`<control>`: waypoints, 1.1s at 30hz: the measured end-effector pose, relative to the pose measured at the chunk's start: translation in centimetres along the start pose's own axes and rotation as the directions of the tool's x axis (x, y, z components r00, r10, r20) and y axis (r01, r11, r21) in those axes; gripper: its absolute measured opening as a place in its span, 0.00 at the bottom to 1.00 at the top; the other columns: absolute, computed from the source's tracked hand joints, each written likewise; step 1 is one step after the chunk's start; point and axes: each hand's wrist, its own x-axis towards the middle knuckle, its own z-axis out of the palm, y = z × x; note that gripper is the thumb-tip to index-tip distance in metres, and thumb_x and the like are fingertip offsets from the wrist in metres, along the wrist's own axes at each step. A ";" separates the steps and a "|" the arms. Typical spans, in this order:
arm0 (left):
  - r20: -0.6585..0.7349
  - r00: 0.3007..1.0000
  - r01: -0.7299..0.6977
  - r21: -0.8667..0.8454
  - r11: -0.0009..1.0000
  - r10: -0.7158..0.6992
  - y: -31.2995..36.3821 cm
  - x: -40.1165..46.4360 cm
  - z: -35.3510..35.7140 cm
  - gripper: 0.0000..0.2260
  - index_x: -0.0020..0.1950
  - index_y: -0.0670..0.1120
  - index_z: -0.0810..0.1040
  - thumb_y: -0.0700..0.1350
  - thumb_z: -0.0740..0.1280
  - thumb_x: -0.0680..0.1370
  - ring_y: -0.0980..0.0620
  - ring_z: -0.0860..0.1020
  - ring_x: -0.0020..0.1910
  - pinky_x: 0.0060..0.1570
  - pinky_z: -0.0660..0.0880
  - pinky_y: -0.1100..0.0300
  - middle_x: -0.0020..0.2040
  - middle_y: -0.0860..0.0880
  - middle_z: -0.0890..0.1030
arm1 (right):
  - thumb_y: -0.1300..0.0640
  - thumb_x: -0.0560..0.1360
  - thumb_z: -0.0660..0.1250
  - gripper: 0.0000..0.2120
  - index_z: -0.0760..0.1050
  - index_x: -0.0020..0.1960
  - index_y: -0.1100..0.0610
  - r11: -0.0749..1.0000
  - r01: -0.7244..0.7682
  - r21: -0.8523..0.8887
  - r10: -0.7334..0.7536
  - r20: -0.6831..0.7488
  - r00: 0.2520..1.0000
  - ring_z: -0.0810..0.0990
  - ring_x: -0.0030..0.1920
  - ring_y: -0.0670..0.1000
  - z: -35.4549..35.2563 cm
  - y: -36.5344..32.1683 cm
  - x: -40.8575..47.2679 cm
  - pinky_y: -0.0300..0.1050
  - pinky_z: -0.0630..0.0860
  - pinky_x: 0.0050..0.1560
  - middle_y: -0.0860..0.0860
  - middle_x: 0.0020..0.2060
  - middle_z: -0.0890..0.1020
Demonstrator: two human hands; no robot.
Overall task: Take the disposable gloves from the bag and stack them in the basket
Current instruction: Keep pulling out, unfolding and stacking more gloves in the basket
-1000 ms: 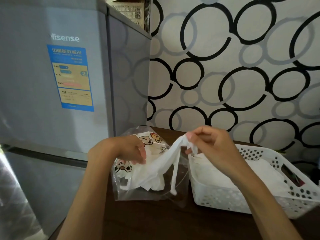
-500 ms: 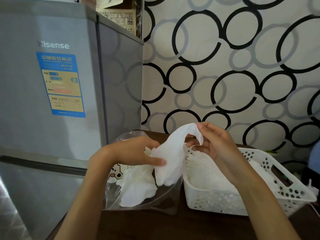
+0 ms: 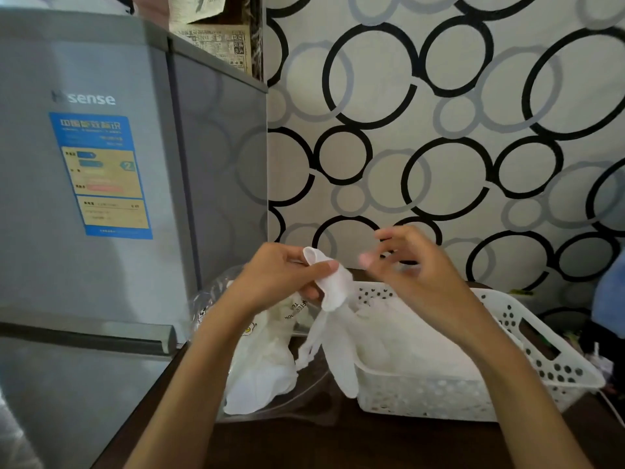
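We see two bare hands raised over a dark wooden table [image 3: 270, 441], from the wearer's own viewpoint. The left hand [image 3: 287, 279] pinches a thin white glove [image 3: 333, 289] between thumb and curled fingers. The glove's cuff end sticks up above the thumb, and the rest hangs down, its long fingers trailing over the near left corner of the basket [image 3: 422, 394]. The right hand [image 3: 419, 275] hovers just beside it, above the basket. Its fingers are loosely spread and slightly blurred, and it holds nothing that we can see.

The basket is white plastic with round holes in its walls and a handle slot at the right end. It stands on the table to the right, and a low pile of white gloves [image 3: 406, 340] already lies inside it. Just left of the basket, touching it, sits a clear plastic bag [image 3: 257, 384] with small cartoon prints. More crumpled white gloves are visible through it, partly hidden behind the left forearm.

A grey fridge [image 3: 101, 231] stands at the left with a blue and yellow label [image 3: 101, 177] on its door. Behind the table, the wall [image 3: 439, 130] is pale with large black and grey rings.
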 end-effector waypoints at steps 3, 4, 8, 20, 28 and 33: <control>0.026 0.999 0.029 -0.023 0.999 -0.029 0.2 0.2 1.1 0.10 0.48 0.45 0.84 0.51 0.71 0.75 0.62 0.79 0.29 0.25 0.66 0.76 0.30 0.53 0.83 | 0.43 0.64 0.76 0.36 0.62 0.66 0.38 0.992 0.032 -0.121 0.009 0.328 0.945 0.71 0.58 0.36 1.2 -0.8 -0.8 0.32 0.71 0.48 0.34 0.58 0.71; 0.030 0.999 0.028 -0.039 0.999 -0.027 0.5 0.1 1.4 0.11 0.48 0.44 0.84 0.51 0.70 0.75 0.63 0.79 0.28 0.25 0.67 0.76 0.29 0.54 0.82 | 0.43 0.64 0.76 0.34 0.64 0.65 0.40 0.992 0.037 -0.121 0.002 0.308 0.951 0.73 0.56 0.37 1.7 -0.6 -0.8 0.34 0.73 0.49 0.35 0.57 0.73; -0.096 0.995 -0.011 -0.018 1.000 0.010 0.7 0.1 1.2 0.19 0.44 0.45 0.84 0.59 0.63 0.76 0.61 0.79 0.30 0.27 0.68 0.75 0.35 0.52 0.85 | 0.50 0.73 0.70 0.04 0.78 0.46 0.49 1.000 0.012 -0.015 -0.010 0.116 0.993 0.76 0.34 0.39 1.9 0.3 0.1 0.31 0.71 0.34 0.43 0.35 0.80; 0.241 0.964 -0.115 -0.015 0.993 0.115 -0.4 0.0 0.5 0.09 0.48 0.43 0.83 0.48 0.71 0.74 0.51 0.84 0.47 0.50 0.80 0.59 0.46 0.49 0.85 | 0.59 0.66 0.75 0.26 0.75 0.62 0.55 0.835 -0.351 0.425 0.130 0.467 0.875 0.82 0.55 0.52 -2.1 1.2 0.1 0.47 0.80 0.51 0.53 0.54 0.83; 0.152 0.974 -0.181 0.076 0.981 0.168 0.1 0.1 2.1 0.11 0.45 0.47 0.81 0.51 0.75 0.69 0.54 0.84 0.40 0.43 0.82 0.60 0.41 0.50 0.85 | 0.49 0.73 0.69 0.08 0.83 0.42 0.52 0.972 -0.135 0.190 0.140 -0.015 0.990 0.80 0.39 0.45 -1.6 0.2 0.0 0.36 0.75 0.38 0.53 0.39 0.84; 0.207 0.963 -0.180 0.016 0.984 0.173 0.0 -0.1 1.8 0.18 0.49 0.50 0.84 0.59 0.68 0.68 0.53 0.84 0.43 0.48 0.81 0.58 0.45 0.52 0.86 | 0.50 0.75 0.67 0.07 0.82 0.42 0.49 0.965 -0.072 0.251 0.102 -0.108 0.989 0.79 0.36 0.41 -2.1 0.3 0.1 0.31 0.74 0.35 0.47 0.37 0.84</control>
